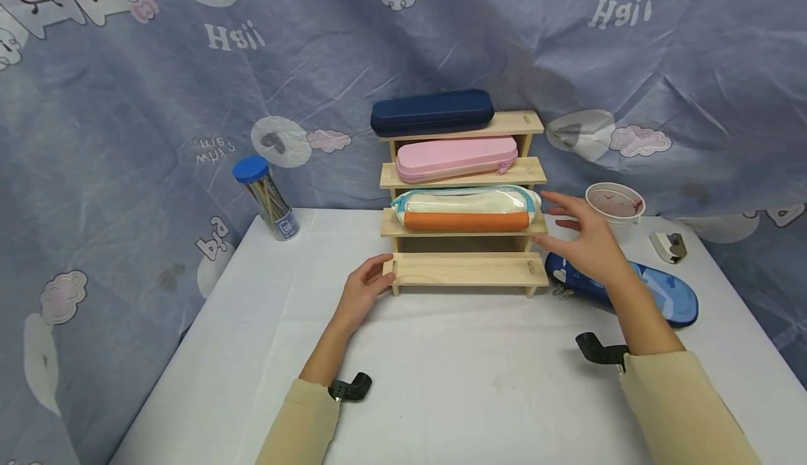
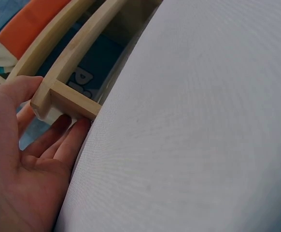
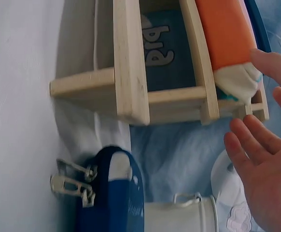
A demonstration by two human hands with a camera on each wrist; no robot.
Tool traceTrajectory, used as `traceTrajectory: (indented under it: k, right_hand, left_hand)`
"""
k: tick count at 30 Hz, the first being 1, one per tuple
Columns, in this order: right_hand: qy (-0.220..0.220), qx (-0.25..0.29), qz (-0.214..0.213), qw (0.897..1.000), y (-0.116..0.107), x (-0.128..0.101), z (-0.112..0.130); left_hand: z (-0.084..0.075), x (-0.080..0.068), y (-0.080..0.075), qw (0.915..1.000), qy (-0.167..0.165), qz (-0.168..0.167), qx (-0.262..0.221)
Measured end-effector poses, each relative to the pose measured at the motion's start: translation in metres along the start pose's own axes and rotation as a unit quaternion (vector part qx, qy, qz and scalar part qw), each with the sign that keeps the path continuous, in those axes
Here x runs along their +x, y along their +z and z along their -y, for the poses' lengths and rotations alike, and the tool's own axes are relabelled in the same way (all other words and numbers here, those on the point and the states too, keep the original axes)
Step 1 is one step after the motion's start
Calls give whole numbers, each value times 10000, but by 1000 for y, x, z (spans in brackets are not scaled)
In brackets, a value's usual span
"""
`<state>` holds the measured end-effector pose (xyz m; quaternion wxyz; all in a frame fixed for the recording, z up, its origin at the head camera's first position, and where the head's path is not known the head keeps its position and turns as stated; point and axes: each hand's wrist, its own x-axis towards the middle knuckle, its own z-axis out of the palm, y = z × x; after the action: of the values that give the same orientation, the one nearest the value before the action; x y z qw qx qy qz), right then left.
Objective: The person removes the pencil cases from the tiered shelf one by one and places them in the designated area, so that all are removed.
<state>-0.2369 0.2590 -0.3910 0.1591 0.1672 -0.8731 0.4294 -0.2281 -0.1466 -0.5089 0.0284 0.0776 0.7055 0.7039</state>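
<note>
A stepped wooden shelf (image 1: 466, 269) stands on the table, with a pencil case on each of its upper three tiers. On top lies a dark blue case (image 1: 432, 113), below it a pink case (image 1: 457, 158), then a clear, cream and orange pencil case (image 1: 468, 211). My left hand (image 1: 361, 295) pinches the left end of the lowest tier, thumb at its edge and fingers under it in the left wrist view. Beside the right end of the orange case, my right hand (image 1: 586, 237) has its fingers spread, with the thumb (image 3: 275, 67) close to the case.
A blue patterned pencil case (image 1: 662, 293) lies right of the shelf, partly behind my right forearm. Behind it are a white cup (image 1: 615, 204) and a small white and black item (image 1: 668, 247). At the back left stands a blue-lidded tube of pencils (image 1: 267, 199). Patterned cloth hangs behind.
</note>
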Motion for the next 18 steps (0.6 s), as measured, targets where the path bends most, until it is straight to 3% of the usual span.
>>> traceTrajectory:
  k: [13,18]
  right_hand:
    - [-42,447,232,9987,15,19,5]
    - [-128,599,263,9978,15,18,26]
  left_hand:
    - [4,2,-1,9999,93,-59,9]
    - [5,1,-1,9999,156,-31,-23]
